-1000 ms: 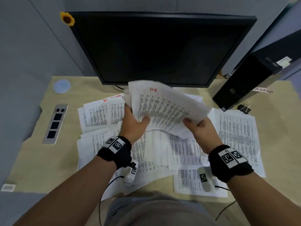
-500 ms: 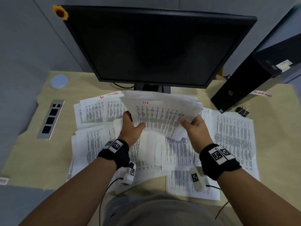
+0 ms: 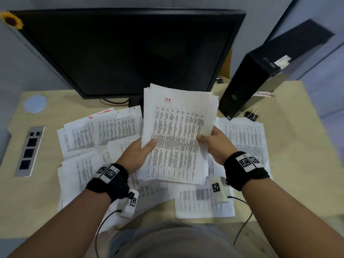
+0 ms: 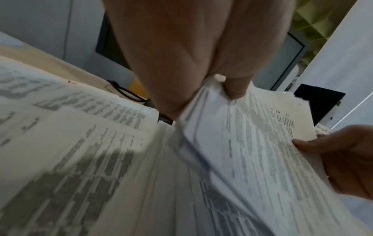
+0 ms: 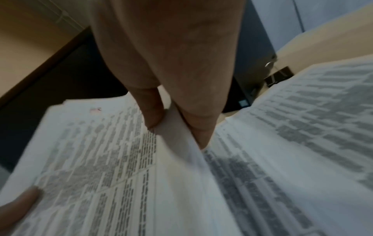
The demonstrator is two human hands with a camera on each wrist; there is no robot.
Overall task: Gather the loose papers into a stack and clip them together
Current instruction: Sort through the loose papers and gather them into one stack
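A sheaf of printed papers (image 3: 176, 138), its top sheet marked "HR" in red, is held above the desk between both hands. My left hand (image 3: 138, 153) pinches its left edge, thumb on top; the left wrist view shows the thumb (image 4: 232, 89) pressed on the sheaf (image 4: 252, 135). My right hand (image 3: 214, 144) pinches the right edge, and the right wrist view shows the paper (image 5: 90, 151) squeezed between thumb and fingers. More loose sheets (image 3: 100, 133) lie spread on the desk under and around the hands. A black binder clip (image 3: 252, 115) lies by the computer tower.
A large black monitor (image 3: 130, 53) stands behind the papers, and a black computer tower (image 3: 260, 75) at the right. A grey socket panel (image 3: 29, 151) and a round pale cap (image 3: 35, 104) sit in the desk (image 3: 297, 146) at the left. Cables hang from both wrists.
The sheaf has turned from slanted and fanned to nearly upright and squared between the hands. Both hands moved closer to me and the view has tipped downward.
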